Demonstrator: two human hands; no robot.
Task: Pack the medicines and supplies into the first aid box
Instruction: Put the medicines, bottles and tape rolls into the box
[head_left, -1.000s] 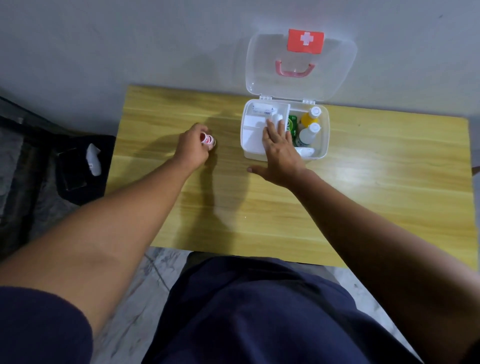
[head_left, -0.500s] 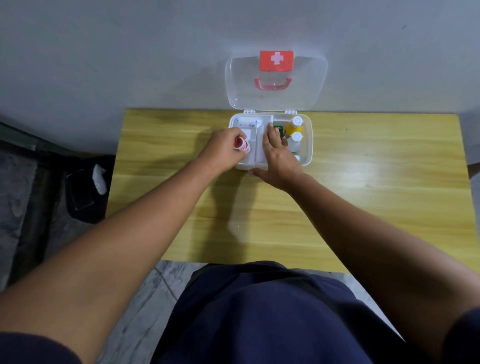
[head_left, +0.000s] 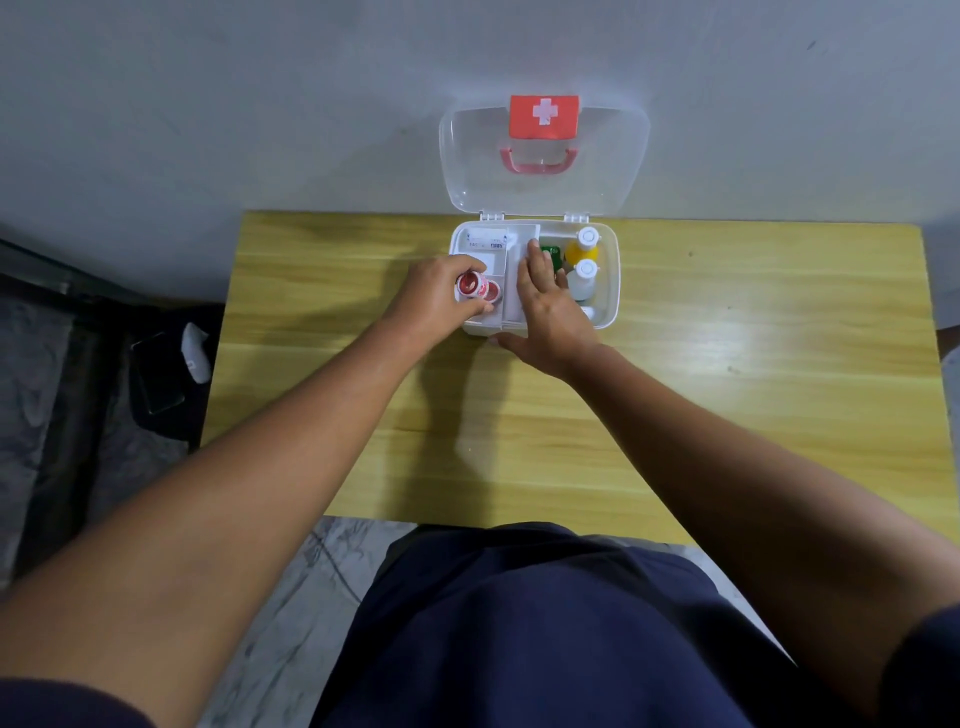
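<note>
The white first aid box (head_left: 613, 291) stands open at the back of the wooden table (head_left: 727, 389), its clear lid (head_left: 613, 171) with a red cross label leaning on the wall. My left hand (head_left: 436, 304) holds a small red-and-white tape roll (head_left: 470, 286) over the box's left front compartment, beside a second such roll (head_left: 491, 292). My right hand (head_left: 550, 306) lies flat, fingers apart, on the box's middle divider tray. Inside are a yellow bottle (head_left: 583, 247), a white bottle (head_left: 583, 278), a green item (head_left: 550, 254) and a white packet (head_left: 485, 241).
A dark bag (head_left: 161, 374) with a white object (head_left: 196, 351) on it lies on the floor left of the table. The grey wall rises right behind the box. My dark blue clothing fills the bottom of the view.
My left hand has carried the tape roll from the table left of the box to over the box's left front compartment. My right hand has stayed on the box.
</note>
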